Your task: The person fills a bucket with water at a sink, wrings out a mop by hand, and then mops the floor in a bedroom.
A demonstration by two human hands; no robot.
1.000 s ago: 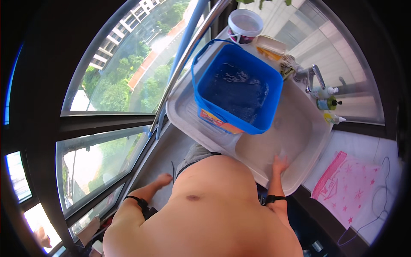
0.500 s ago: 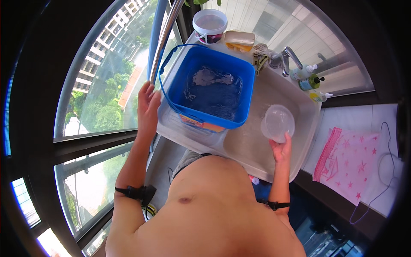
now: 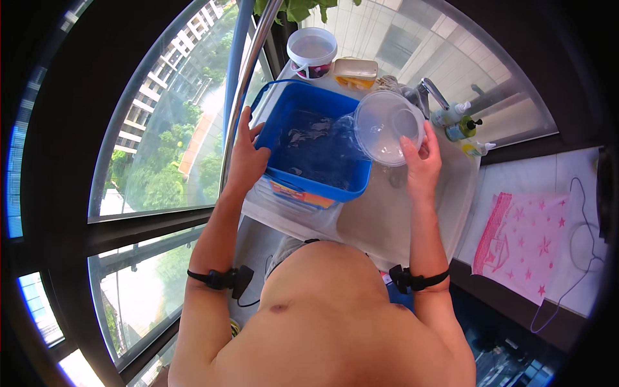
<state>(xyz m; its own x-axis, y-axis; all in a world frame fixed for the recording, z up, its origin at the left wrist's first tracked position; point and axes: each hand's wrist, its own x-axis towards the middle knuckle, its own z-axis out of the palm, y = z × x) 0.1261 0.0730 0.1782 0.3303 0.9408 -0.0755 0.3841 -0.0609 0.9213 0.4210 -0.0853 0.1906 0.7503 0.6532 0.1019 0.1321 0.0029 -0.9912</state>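
A square blue bucket [image 3: 361, 187] with water in it stands on the ribbed left side of the sink. My left hand [image 3: 250, 158] is closed on its left rim, near the raised handle. Over the bucket's right edge, my right hand [image 3: 422, 161] grips a clear round plastic bowl [image 3: 390, 132] by its right side. The bowl is tilted toward the bucket, and water appears to run from it onto the rippled surface inside. Part of the bucket's right wall is behind the bowl.
The sink basin [image 3: 387, 226] lies below the bowl, with a chrome tap [image 3: 433, 93] behind. At the back are a white tub [image 3: 311, 48], a soap box [image 3: 356, 71] and several bottles [image 3: 461, 129]. A pink cloth [image 3: 522, 242] lies right. A metal pole [image 3: 251, 71] rises left.
My right hand has lifted the bowl from the basin up and left to the bucket and tipped it. My left hand has moved right and taken hold of the bucket's rim.
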